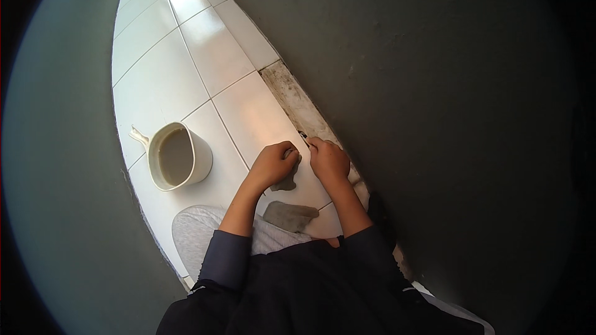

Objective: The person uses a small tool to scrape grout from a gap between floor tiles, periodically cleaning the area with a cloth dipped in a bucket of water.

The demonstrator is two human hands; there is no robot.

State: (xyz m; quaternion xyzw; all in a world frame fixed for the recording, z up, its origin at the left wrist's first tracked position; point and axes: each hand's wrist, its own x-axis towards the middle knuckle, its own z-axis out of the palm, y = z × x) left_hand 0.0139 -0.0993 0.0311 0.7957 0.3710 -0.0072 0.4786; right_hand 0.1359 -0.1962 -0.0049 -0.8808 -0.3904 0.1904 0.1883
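My left hand is closed, its fingers curled over a limp grey cloth that shows beneath it. My right hand pinches a small thin tool with a dark tip. That tip points at the edge of a rough, dirt-stained strip beside the white tiles. What kind of tool it is, I cannot make out; my fingers cover most of it. A second grey piece, perhaps cloth too, lies on the tiles close to my lap.
To the left stands a cream dipper with a handle, holding murky greyish liquid. White tiles stretch away ahead, with dark grey walls on both sides. My grey-trousered leg rests at the near left.
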